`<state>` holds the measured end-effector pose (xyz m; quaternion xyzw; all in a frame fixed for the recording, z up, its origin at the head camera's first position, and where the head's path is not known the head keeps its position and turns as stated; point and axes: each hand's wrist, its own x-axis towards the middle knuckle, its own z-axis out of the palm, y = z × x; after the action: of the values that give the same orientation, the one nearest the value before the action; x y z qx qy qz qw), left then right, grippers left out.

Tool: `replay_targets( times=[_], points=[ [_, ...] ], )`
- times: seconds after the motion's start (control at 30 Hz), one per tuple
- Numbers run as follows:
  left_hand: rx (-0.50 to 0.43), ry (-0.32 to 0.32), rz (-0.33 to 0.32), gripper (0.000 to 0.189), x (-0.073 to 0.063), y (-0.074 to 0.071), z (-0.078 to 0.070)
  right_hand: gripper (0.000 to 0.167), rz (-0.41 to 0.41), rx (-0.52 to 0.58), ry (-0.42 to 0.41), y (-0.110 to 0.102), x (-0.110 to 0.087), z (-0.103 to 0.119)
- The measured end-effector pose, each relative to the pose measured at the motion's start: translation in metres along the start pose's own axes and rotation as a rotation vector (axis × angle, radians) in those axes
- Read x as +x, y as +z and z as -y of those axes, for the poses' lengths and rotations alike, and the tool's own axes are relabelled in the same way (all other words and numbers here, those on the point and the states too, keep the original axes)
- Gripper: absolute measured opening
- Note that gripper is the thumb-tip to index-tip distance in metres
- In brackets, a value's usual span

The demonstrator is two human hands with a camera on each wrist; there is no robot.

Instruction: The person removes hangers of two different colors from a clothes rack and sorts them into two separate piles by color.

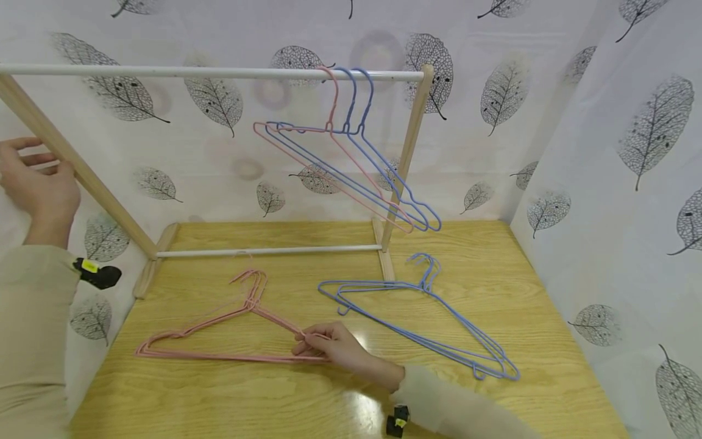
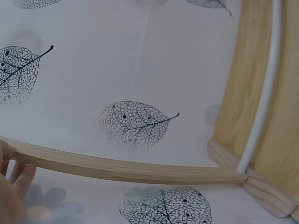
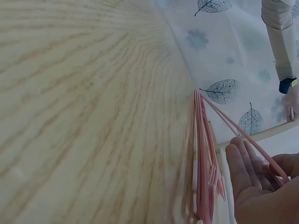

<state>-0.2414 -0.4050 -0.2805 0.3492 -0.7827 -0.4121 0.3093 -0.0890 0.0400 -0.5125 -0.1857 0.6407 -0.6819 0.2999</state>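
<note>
My right hand (image 1: 342,350) grips the right corner of a pink wire hanger (image 3: 257,144) between thumb and fingers. In the right wrist view, that hanger slants away from the other pink hangers (image 3: 201,163), which are gathered beside it. In the head view, the pink hangers (image 1: 219,356) overlap on the table, hooks pointing away. My left hand (image 1: 41,189) holds the left wooden post (image 1: 104,189) of a rack, the fingertips at its edge. In the left wrist view, the thumb and fingers lie around the wooden post (image 2: 117,169).
From the rack's white top rail (image 1: 219,72) hang one pink and two blue hangers (image 1: 367,158), near the right post (image 1: 408,146). Several blue hangers (image 1: 406,332) lie overlapped on the wooden table (image 1: 247,402) to the right. Leaf-patterned cloth (image 1: 493,152) hangs behind and along the right.
</note>
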Motion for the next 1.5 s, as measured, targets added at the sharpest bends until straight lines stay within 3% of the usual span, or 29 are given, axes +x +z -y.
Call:
replay_targets(
  times=[0.17,0.47,0.67,0.93,1.13,1.37,1.5],
  points=[
    [-0.007,-0.007,0.001,0.047,0.001,0.0,0.0,0.037,-0.037,0.015,0.051,-0.001,0.002,-0.004],
    [-0.01,-0.003,0.01,0.046,0.008,0.002,0.005,0.038,-0.031,0.097,0.135,-0.003,0.004,-0.011],
    [-0.009,-0.013,0.005,0.047,0.0,-0.001,0.0,0.035,-0.037,0.03,0.162,-0.004,0.005,-0.013],
    [0.0,-0.018,0.011,0.047,-0.003,-0.001,-0.003,0.034,-0.102,-0.077,0.083,-0.016,0.0,-0.008],
    [0.019,-0.003,0.001,0.046,0.0,0.0,0.0,0.033,-0.137,-0.21,-0.035,-0.032,-0.007,0.004],
    [0.012,0.0,-0.004,0.046,-0.002,-0.001,-0.001,0.039,-0.173,-0.159,-0.147,-0.049,-0.015,0.036],
    [0.02,0.011,-0.001,0.047,-0.001,-0.001,0.001,0.037,-0.219,-0.137,-0.253,-0.06,-0.019,0.055]
  ],
)
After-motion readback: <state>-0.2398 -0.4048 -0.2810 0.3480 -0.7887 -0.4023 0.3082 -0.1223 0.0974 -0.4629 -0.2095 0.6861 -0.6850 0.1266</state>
